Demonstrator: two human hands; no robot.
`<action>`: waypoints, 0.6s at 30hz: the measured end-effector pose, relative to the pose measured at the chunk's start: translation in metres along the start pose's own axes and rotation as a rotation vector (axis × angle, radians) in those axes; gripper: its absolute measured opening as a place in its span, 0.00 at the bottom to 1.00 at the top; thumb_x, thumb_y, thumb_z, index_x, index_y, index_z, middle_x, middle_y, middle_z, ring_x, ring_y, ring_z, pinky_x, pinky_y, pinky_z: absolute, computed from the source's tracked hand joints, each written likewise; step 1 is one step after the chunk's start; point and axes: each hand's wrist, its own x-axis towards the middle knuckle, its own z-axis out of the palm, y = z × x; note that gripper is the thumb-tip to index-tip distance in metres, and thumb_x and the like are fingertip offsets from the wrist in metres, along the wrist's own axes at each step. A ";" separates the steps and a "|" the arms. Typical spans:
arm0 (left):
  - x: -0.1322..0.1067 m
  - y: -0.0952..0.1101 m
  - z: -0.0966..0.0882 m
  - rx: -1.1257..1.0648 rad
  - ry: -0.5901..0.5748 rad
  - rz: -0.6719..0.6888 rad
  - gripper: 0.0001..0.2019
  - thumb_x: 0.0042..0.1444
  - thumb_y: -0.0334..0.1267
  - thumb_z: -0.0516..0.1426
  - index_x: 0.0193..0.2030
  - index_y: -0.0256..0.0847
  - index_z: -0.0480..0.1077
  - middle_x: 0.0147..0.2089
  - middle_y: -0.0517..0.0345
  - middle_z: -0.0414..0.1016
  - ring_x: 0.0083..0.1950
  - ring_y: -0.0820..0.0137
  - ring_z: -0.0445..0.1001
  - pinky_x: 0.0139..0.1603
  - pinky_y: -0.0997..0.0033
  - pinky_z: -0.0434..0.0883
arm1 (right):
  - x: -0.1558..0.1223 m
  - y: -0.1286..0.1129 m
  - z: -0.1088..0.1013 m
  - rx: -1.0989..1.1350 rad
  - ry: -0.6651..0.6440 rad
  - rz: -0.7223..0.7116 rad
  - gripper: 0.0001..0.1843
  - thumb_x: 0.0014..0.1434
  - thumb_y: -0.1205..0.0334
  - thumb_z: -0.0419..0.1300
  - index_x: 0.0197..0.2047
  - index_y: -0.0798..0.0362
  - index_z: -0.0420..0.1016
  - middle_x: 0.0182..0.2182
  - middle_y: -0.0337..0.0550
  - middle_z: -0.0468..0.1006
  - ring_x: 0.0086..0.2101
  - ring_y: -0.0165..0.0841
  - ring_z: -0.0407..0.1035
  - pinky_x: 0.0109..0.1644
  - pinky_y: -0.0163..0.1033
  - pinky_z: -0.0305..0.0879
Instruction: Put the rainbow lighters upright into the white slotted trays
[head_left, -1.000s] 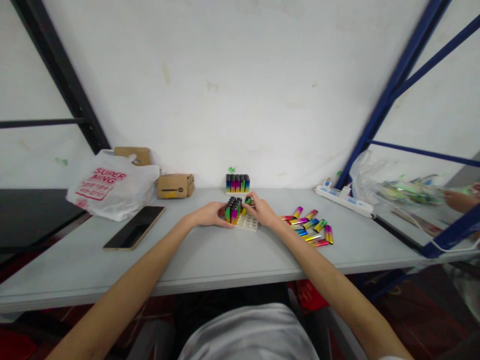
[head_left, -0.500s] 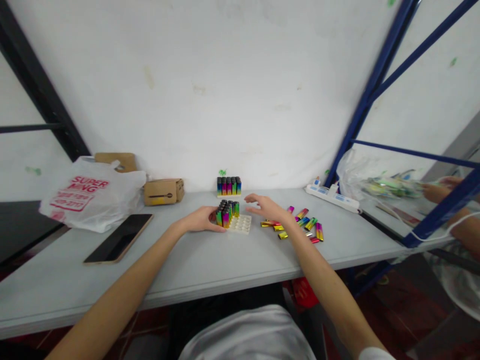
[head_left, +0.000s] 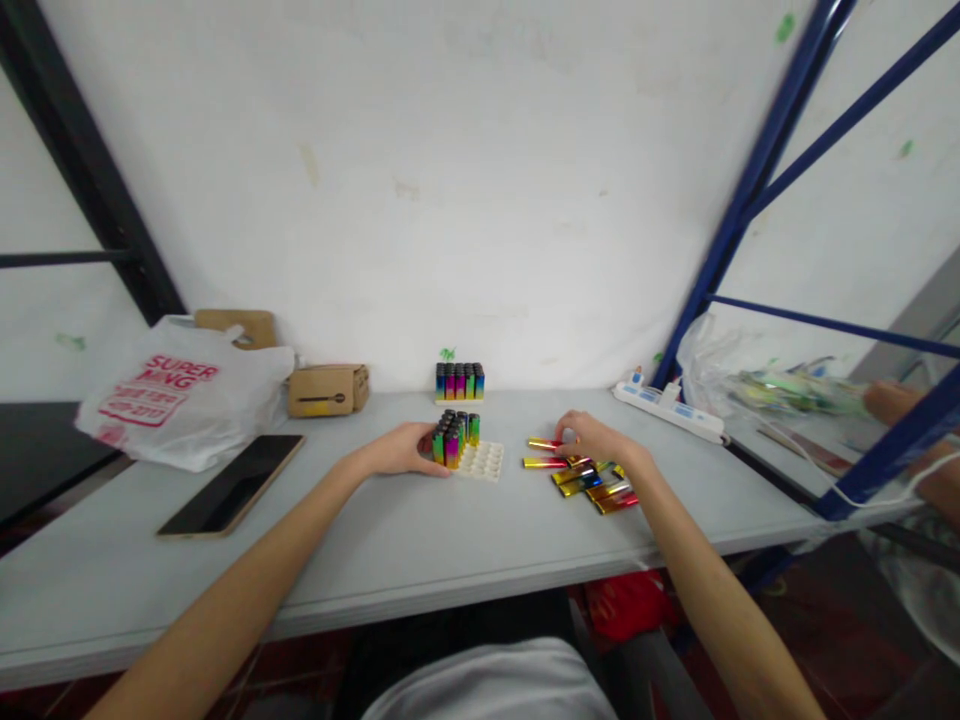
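My left hand (head_left: 411,449) is wrapped round the left side of a white tray with round holes (head_left: 484,461), its thumb at the front against the upright lighter cases. These shiny, rainbow-coloured cases with black tops (head_left: 451,441) stand in the tray's left part; the right-hand holes show bare. Over a loose pile of metallic lighter cases (head_left: 574,483) is my right hand (head_left: 595,437), fingers bent and pinched at the right end of a gold-and-red lighter case (head_left: 543,443). The fingers partly hide that end.
Behind, a full block of similar cases (head_left: 460,382) stands by the wall. Leftward are a phone (head_left: 232,485), a small cardboard box (head_left: 328,390) and a white plastic bag (head_left: 184,390). A power strip (head_left: 671,411) lies beside the blue rack post (head_left: 694,310). Another person's arm (head_left: 934,455) shows at far right.
My right hand has moved from beside the tray, rightward and down to the loose lighter cases, and its fingers have closed in. My left hand stays at the tray.
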 end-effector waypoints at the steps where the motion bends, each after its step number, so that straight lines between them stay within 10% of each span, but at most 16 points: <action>1: 0.000 0.000 0.000 -0.001 0.002 -0.001 0.33 0.40 0.64 0.65 0.44 0.38 0.74 0.34 0.59 0.73 0.34 0.65 0.68 0.33 0.71 0.61 | 0.001 -0.002 0.001 0.023 0.006 0.009 0.09 0.54 0.60 0.66 0.39 0.52 0.80 0.38 0.48 0.80 0.38 0.38 0.72 0.43 0.39 0.65; 9: -0.001 0.001 0.001 0.000 -0.003 -0.017 0.35 0.40 0.63 0.66 0.47 0.38 0.74 0.37 0.56 0.74 0.36 0.63 0.69 0.33 0.70 0.62 | 0.029 -0.040 -0.001 0.388 0.223 -0.062 0.13 0.56 0.53 0.64 0.40 0.53 0.77 0.27 0.39 0.77 0.29 0.32 0.68 0.37 0.37 0.64; 18: -0.001 -0.004 0.003 -0.010 0.012 0.019 0.35 0.40 0.64 0.65 0.46 0.37 0.73 0.38 0.56 0.76 0.36 0.63 0.70 0.34 0.70 0.62 | 0.055 -0.121 0.028 1.443 0.232 0.022 0.21 0.54 0.43 0.67 0.41 0.48 0.68 0.38 0.41 0.78 0.39 0.35 0.74 0.45 0.44 0.72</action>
